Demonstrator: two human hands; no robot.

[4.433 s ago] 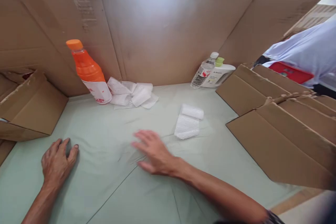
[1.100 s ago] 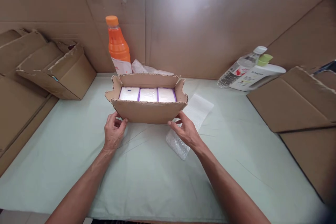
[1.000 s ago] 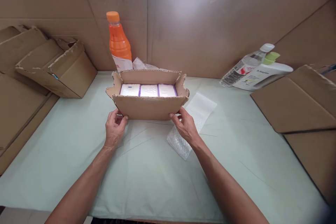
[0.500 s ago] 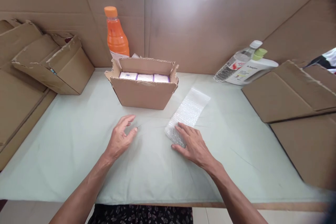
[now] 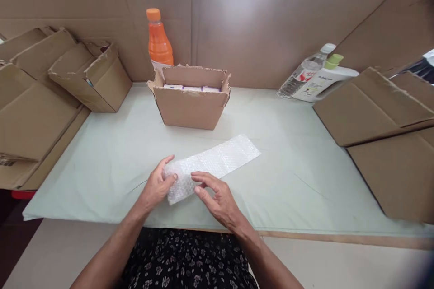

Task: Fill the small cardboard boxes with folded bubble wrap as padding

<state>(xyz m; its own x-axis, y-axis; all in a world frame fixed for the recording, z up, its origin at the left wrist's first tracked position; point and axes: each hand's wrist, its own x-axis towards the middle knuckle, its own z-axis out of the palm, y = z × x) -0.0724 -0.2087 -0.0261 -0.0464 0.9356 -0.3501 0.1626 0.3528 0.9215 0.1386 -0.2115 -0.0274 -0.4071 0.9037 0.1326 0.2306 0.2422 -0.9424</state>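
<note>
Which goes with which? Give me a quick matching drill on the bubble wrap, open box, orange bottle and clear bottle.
Things:
1. bubble wrap strip
2. open cardboard box
3. orange bottle
4. clear bottle

Places or states:
A. leaning at back right
B. near end in both hands
C. upright behind the box
D. holds white packs

Pairs: 1-B, 2-D, 3-C, 4-A
</note>
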